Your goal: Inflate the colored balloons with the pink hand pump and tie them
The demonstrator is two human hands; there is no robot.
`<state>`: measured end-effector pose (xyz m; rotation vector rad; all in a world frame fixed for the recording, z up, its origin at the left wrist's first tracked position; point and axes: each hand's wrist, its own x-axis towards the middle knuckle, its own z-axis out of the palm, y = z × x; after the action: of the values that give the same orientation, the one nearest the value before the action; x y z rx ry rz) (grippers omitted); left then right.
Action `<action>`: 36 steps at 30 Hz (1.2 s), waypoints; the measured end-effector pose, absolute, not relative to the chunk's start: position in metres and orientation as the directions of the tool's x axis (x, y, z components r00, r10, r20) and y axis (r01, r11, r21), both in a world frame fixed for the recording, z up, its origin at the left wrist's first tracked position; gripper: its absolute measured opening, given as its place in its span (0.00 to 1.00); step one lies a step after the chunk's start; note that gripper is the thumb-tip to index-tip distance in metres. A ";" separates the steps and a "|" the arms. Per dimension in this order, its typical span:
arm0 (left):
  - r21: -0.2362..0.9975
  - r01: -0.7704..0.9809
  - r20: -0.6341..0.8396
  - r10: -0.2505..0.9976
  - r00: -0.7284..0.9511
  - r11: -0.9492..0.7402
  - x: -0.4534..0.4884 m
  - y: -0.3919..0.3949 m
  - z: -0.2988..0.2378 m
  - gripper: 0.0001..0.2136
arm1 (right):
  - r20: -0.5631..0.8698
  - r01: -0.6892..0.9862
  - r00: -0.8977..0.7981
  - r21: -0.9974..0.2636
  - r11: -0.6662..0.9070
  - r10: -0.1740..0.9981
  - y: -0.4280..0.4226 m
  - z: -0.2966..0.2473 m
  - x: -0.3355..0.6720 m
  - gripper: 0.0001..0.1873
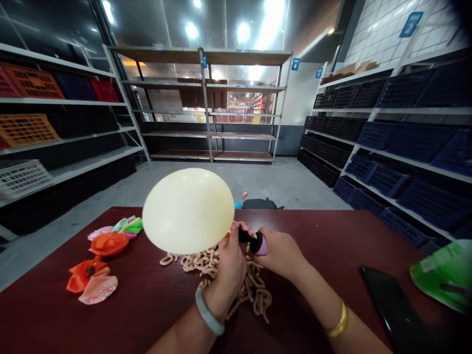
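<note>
A pale yellow inflated balloon (188, 210) floats just above the dark red table (324, 246). My left hand (229, 270) pinches its neck, fingers closed around it. My right hand (280, 253) grips a small pump with a black nozzle and lilac body (256, 242), whose tip meets the balloon's neck. Under both hands lies a heap of beige plastic chain (228, 278).
Limp balloons, orange (109, 243), green (130, 225) and pink (98, 289), lie at the table's left. A black phone (391, 306) and a green bag (444, 275) rest at the right. Metal shelves with crates line both sides, and a dark object lies on the floor beyond.
</note>
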<state>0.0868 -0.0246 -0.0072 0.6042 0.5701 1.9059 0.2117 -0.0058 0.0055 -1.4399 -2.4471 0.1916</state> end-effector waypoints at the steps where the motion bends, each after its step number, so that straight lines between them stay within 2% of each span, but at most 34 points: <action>1: 0.631 -0.688 0.151 0.927 -0.345 -0.358 0.088 -0.025 -0.007 0.11 | 0.179 0.836 -0.448 -0.263 0.481 0.876 -0.006 0.006 0.212 0.16; 7: 0.631 -0.692 0.138 0.929 -0.343 -0.350 0.086 -0.024 -0.008 0.11 | 0.205 0.845 -0.432 -0.248 0.473 0.878 -0.009 0.003 0.207 0.15; 12: 0.612 -0.648 0.204 0.882 -0.425 -0.454 0.058 -0.017 0.004 0.10 | 0.195 0.850 -0.432 -0.239 0.470 0.881 -0.006 0.001 0.205 0.16; 17: 0.546 -0.600 0.211 0.789 -0.578 -0.585 0.002 -0.009 0.018 0.10 | 0.175 0.848 -0.470 -0.181 0.498 0.865 0.004 0.004 0.216 0.18; 20: 0.534 -0.589 0.207 0.769 -0.605 -0.607 -0.012 -0.006 0.019 0.12 | 0.151 0.852 -0.476 -0.164 0.497 0.866 0.006 0.005 0.221 0.18; 28: 0.522 -0.623 0.207 0.795 -0.570 -0.582 0.013 -0.007 0.012 0.12 | 0.162 0.859 -0.476 -0.124 0.497 0.864 0.005 0.002 0.220 0.19; 36: 0.576 -0.721 0.123 0.912 -0.391 -0.386 0.073 -0.015 -0.011 0.11 | 0.151 0.809 -0.503 -0.263 0.525 0.851 -0.008 0.003 0.208 0.24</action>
<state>0.0729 -0.0154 -0.0114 0.5211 0.5335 1.9376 0.2079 -0.0082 0.0031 -1.3962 -2.5058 0.2300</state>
